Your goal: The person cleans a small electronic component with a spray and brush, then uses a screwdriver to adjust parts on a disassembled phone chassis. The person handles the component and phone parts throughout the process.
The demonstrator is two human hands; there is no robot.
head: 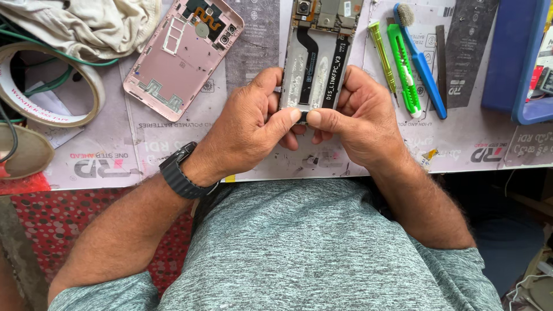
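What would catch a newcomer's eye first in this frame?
At centre, the left hand and right hand grip the lower end of an opened phone chassis, thumbs meeting at its bottom edge. Upper left of it lies the pink back cover, inside up. To the right, a green utility knife lies between a yellow-green screwdriver and a blue brush.

Printed bench mat point(253, 52): tools, pink cover point(183, 55)

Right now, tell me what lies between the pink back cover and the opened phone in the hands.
Head view: only bare printed mat lies between the pink back cover and the opened phone; nothing else lies there.
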